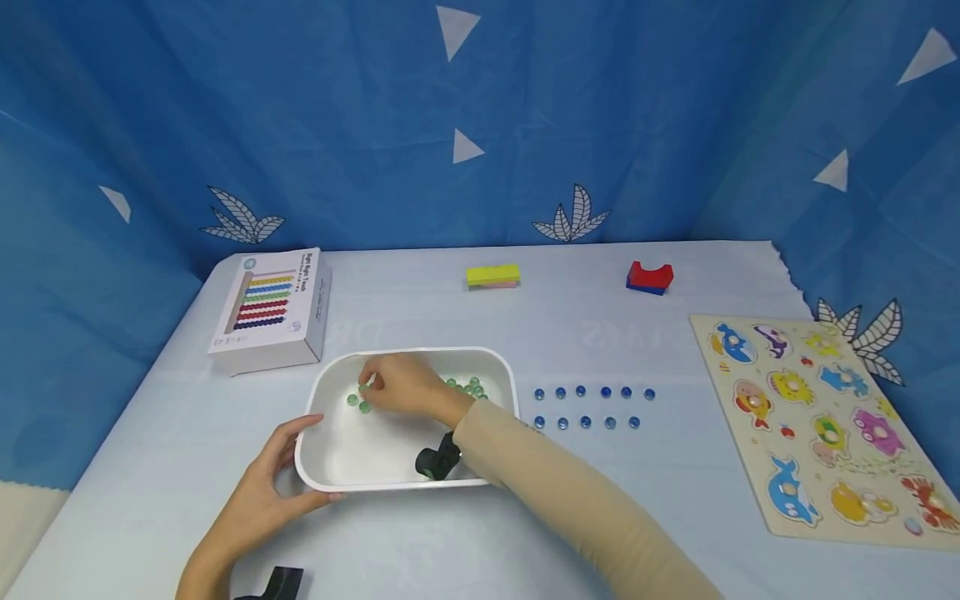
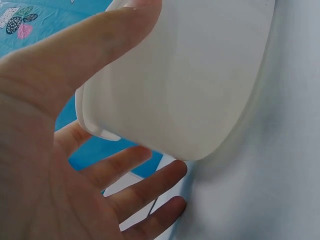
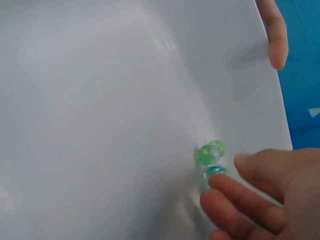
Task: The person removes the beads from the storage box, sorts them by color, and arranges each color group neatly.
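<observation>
A white tray [image 1: 390,467] sits in front of me. My left hand [image 1: 258,492] holds its near left corner; in the left wrist view the thumb [image 2: 115,35] lies along the tray's outer wall, the other fingers spread. My right hand [image 1: 405,385] reaches into the tray's far left part. In the right wrist view its index fingertip is right at a small cluster of clear green marbles [image 3: 206,155], the thumb tip apart from it. More green marbles [image 1: 474,388] lie at the tray's right end, partly hidden by the right wrist.
Blue marbles [image 1: 585,422] lie in two rows right of the tray. A boxed toy [image 1: 277,308] stands back left. Yellow [image 1: 492,274] and red [image 1: 651,276] blocks are at the back. An animal puzzle board [image 1: 795,433] lies right. Black wrist-worn cameras [image 1: 438,458] hang under the wrists.
</observation>
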Available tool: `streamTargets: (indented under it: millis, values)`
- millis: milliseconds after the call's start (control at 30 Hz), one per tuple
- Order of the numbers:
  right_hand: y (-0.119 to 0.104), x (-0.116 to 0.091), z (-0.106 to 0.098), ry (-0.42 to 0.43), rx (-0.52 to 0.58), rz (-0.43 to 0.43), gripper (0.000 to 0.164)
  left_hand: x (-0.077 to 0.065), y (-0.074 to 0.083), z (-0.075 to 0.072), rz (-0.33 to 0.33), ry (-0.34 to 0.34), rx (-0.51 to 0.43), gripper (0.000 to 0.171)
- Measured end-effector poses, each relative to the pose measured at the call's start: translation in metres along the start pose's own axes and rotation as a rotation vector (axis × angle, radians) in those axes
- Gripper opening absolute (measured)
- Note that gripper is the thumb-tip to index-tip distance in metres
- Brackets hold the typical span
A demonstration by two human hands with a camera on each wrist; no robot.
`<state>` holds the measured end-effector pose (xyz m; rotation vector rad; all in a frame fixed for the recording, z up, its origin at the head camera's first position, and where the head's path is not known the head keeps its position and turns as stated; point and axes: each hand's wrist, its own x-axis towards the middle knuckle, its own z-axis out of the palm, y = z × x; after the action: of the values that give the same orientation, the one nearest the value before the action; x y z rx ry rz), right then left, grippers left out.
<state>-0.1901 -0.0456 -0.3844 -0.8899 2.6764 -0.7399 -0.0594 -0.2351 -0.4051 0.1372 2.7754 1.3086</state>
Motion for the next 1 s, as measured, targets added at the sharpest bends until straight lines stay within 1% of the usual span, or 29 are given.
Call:
streamTargets:
  millis: [67,133,233,500,633,700,767,833,933,1000]
  values:
    - [0.003,0.001,0.003,-0.010,0.036,-0.016,0.021,0.000,0.001,0.000,-0.005,-0.001,0.000,0.089]
    - [0.006,0.001,0.005,-0.021,0.048,-0.036,0.021,-0.001,0.001,0.000,-0.009,0.000,0.005,0.089]
    - [0.007,0.001,0.005,-0.035,0.051,-0.043,0.020,0.000,0.001,0.000,-0.006,0.001,0.004,0.090]
    - [0.005,0.001,0.005,-0.069,0.036,0.044,0.017,0.001,0.003,0.001,-0.024,0.003,0.020,0.091]
    - [0.006,0.001,0.005,-0.066,0.025,0.051,0.015,0.003,0.003,0.001,-0.023,0.005,0.029,0.091]
    - [0.007,0.001,0.004,-0.064,0.038,0.058,0.013,0.003,0.002,0.001,-0.020,0.004,0.028,0.091]
    - [0.006,-0.002,0.000,-0.064,0.076,0.057,0.012,0.004,0.002,0.002,-0.017,0.003,0.032,0.091]
    - [0.006,-0.005,-0.007,-0.063,0.134,0.038,0.011,0.003,0.002,0.002,-0.013,0.004,0.037,0.091]
    - [0.005,-0.015,-0.022,-0.050,0.282,-0.037,0.014,0.002,0.003,0.002,-0.017,0.004,0.047,0.091]
    - [0.005,-0.026,-0.034,-0.014,0.388,-0.102,0.015,0.002,0.003,0.002,-0.020,-0.005,0.041,0.090]
